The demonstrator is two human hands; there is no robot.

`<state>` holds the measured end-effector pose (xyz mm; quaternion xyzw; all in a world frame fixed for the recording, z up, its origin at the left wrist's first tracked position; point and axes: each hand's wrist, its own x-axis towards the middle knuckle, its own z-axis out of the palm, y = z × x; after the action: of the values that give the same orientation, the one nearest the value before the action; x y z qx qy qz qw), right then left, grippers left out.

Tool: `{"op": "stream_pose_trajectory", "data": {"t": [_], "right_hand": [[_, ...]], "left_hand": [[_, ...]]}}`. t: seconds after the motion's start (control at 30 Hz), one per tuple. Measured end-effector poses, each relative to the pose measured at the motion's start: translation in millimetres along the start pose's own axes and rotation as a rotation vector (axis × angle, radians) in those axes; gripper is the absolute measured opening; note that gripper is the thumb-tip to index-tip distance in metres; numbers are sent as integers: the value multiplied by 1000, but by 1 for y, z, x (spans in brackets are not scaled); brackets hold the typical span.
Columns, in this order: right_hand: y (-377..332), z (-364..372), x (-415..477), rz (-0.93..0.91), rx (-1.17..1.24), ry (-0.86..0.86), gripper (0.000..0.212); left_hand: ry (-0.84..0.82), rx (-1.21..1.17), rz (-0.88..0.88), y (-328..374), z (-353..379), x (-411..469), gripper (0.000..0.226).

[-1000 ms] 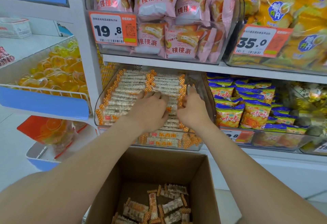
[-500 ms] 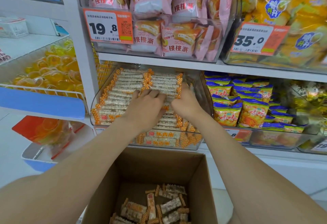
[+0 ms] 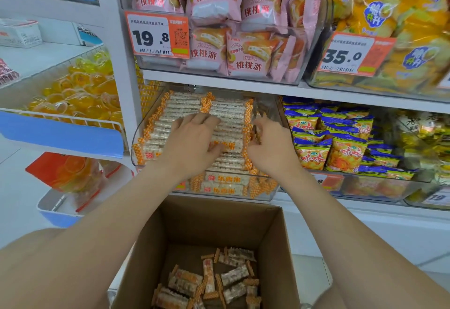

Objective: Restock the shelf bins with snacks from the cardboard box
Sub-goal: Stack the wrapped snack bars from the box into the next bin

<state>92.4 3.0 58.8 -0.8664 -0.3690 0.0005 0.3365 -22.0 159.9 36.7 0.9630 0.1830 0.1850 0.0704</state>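
Two hands: both are kept inside the clear bin [image 3: 265,194] on the middle shelf; over the last second they have been drawn slightly toward its front, the rows being pressed and straightened rather than added to
Left hand [image 3: 192,145]: laid flat, palm down, on the right-hand row of bars [image 3: 229,123]; its grip is released, fingers spread, nothing enclosed
Right hand [image 3: 270,147]: placed at the right end of the same row, fingers curled round the orange wrapper ends of a few bars; its grip appears closed on those bars, though the fingertips are partly hidden
Bin: two neat rows are seen, nearly filling it; more bars are stacked against its front wall
Box [image 3: 219,225]: open, just below the bin; only a thin scatter of loose bars [image 3: 209,282] is left on its floor
Meaning: tidying is judged nearly done; another handful from the box is probably called for next; room in the bin looks short, so spilling over the front wall is a risk
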Motion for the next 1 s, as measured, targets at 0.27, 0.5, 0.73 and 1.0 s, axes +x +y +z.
{"op": "stream_pose_trajectory", "data": {"t": [0.27, 0.5, 0.73, 1.0], "right_hand": [[-13, 3, -86, -202, -120, -622, 17], [26, 80, -141, -192, -454, -1153, 32], [91, 155, -165, 35, -387, -1034, 35], [152, 250, -179, 295, -381, -1037, 25]], "left_hand": [[-169, -119, 100, 19, 6, -100, 15], [-1016, 54, -123, 5, 89, -168, 46], [-1033, -84, -470, -32, 196, -231, 54], [-1035, -61, -492, -53, 282, -225, 59]]}}
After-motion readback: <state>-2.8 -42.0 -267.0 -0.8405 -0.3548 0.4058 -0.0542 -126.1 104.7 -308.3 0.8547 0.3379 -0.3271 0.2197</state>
